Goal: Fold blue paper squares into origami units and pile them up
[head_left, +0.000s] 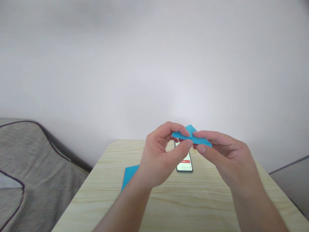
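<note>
One white wall (149, 71), one wooden table (198, 206), two hands over it: left hand (160, 154), right hand (233, 161). One blue sheet (129, 175) lying there, partly covered, one lit-up phone (184, 166), and one folded blue paper (200, 140) in midair, both hands' fingers pinched on it.

The place is appearing domestic, probably a room in a home. Grey cloth (45, 170) with dark piping is lying at the left, like upholstery or bedding. A wood-grained worktop (193, 203) is carrying a phone (184, 167) and standing close to a plain white wall (154, 64).
</note>
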Motion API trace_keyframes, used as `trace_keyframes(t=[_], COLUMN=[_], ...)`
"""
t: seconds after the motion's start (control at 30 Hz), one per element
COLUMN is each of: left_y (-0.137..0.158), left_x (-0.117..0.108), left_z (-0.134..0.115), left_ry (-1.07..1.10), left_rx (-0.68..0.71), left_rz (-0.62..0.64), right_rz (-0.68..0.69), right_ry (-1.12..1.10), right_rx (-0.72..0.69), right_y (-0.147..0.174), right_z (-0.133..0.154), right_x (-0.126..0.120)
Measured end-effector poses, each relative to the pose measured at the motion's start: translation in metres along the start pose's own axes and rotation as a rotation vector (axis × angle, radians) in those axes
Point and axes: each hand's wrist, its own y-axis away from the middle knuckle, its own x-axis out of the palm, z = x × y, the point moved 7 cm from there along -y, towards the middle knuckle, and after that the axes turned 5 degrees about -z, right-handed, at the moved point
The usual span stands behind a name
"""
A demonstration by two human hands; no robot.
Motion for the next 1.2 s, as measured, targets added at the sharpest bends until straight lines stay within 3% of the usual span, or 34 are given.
trace_keyframes(t=[0.47,1.2], left_y=[-0.003,-0.003], left_x=[-0.001,-0.002], left_z=[0.001,0.004], left_ry=[0.026,0.115], left_rx=[-0.043,-0.039], left_rz=[-0.008,-0.007], right_rz=[0.003,-0.024], right_ry=[0.127,0.042], right_rx=[-0.095,-0.137], right_y=[0.003,0.006], right_z=[0.007,0.012], right_x=[0.0,0.0])
